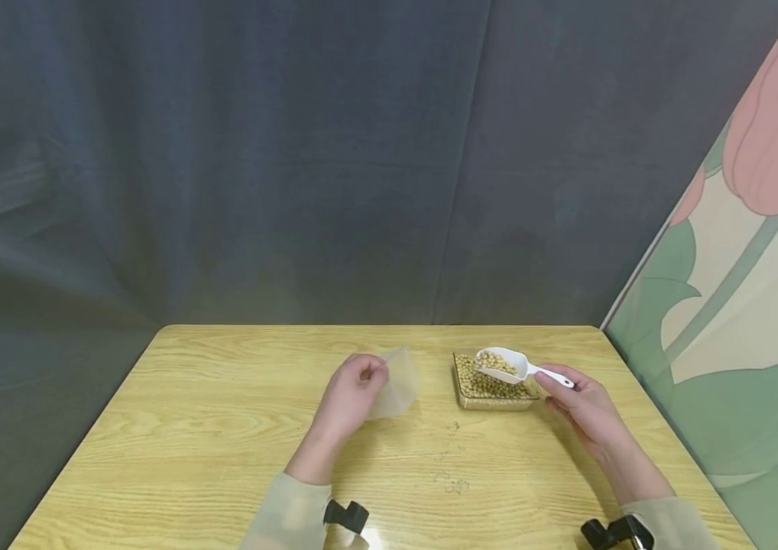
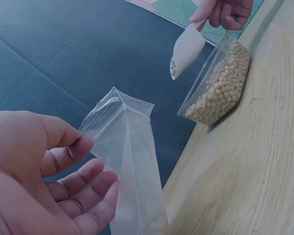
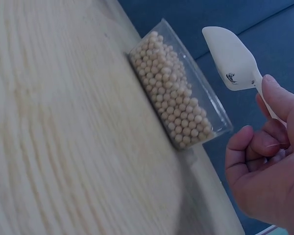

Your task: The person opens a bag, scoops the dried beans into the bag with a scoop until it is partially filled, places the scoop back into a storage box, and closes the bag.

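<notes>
My left hand (image 1: 353, 391) pinches the top edge of a clear plastic zip bag (image 2: 132, 161) between thumb and forefinger. The bag stands upright with its mouth parted, and a few pale beans show dimly at its bottom in the left wrist view. With my right hand (image 1: 583, 405) I grip the handle of a white scoop (image 1: 516, 365). Soybeans (image 1: 495, 360) lie in the scoop's bowl, which is held level above a clear rectangular container (image 1: 495, 405). More soybeans (image 3: 169, 93) fill much of that container.
The wooden table (image 1: 189, 443) carries the container near its back right. Behind it hangs a dark grey-blue curtain (image 1: 306, 168). A floral-patterned cloth (image 1: 740, 321) runs along the right side. Small dark marks (image 1: 454, 483) show on the tabletop in front of the container.
</notes>
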`<state>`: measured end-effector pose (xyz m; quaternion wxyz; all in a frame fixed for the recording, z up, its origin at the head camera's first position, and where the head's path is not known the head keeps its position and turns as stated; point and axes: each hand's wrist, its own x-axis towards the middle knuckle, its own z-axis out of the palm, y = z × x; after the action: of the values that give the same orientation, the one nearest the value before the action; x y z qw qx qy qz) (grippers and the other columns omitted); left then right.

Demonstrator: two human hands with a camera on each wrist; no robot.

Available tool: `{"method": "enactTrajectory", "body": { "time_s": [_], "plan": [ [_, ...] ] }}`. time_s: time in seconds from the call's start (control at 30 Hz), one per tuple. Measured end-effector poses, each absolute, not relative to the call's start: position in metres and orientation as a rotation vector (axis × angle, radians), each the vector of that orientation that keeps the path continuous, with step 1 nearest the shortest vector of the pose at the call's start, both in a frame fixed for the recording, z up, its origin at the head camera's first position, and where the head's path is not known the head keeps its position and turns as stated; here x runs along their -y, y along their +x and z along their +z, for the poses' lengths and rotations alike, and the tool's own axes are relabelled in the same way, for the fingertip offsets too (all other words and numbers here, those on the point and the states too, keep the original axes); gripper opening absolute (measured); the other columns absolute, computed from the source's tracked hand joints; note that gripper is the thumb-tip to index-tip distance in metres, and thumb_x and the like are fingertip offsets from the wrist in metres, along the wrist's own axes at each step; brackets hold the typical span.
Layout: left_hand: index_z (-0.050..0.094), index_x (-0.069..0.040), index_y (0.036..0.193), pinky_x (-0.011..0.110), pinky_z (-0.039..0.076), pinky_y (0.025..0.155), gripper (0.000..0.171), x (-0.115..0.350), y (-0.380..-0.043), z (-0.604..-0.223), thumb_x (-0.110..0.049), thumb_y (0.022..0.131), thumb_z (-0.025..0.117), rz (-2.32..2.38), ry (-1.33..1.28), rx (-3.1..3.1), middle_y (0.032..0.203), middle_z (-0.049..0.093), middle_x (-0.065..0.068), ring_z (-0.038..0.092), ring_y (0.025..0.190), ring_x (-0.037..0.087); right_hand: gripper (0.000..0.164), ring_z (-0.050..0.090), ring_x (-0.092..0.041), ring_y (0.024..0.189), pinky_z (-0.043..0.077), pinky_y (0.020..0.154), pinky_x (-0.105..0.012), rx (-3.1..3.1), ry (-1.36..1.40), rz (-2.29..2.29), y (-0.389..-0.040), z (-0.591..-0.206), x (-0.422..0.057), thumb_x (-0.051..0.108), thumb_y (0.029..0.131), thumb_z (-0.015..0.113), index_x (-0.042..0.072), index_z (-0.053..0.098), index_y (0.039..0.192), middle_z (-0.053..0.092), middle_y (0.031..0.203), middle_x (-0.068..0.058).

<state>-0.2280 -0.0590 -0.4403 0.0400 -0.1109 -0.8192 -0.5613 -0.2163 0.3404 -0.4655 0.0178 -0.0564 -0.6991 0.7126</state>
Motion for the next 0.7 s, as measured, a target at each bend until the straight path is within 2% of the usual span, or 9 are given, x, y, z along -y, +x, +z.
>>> {"method": "enactTrajectory", "body": {
  "time_s": [0.37,0.7],
  "plan": [
    [0.076,-0.008,0.108,0.051,0.055,0.097,0.022,0.057,-0.228,-0.441,-0.022,0.112,0.060,-1.705,-0.337,2.524,0.124,0.070,0.008,0.064,0.107,0.026,0.010,0.064,-0.006,0.094,0.058,0.080,-0.022,2.132,-0.120,2.250,-0.209,-0.453,-0.326,0.015,0.106,0.077,0.021,0.085,0.107,0.072,0.105,0.008],
    [0.075,-0.010,0.106,0.050,0.055,0.096,0.021,0.057,-0.228,-0.440,-0.022,0.112,0.059,-1.688,-0.335,2.522,0.121,0.069,0.007,0.064,0.104,0.024,0.017,0.064,-0.006,0.090,0.057,0.079,-0.022,2.132,-0.070,2.271,-0.208,-0.440,-0.303,0.007,0.108,0.071,0.018,0.085,0.109,0.074,0.106,0.008]
  ]
}}
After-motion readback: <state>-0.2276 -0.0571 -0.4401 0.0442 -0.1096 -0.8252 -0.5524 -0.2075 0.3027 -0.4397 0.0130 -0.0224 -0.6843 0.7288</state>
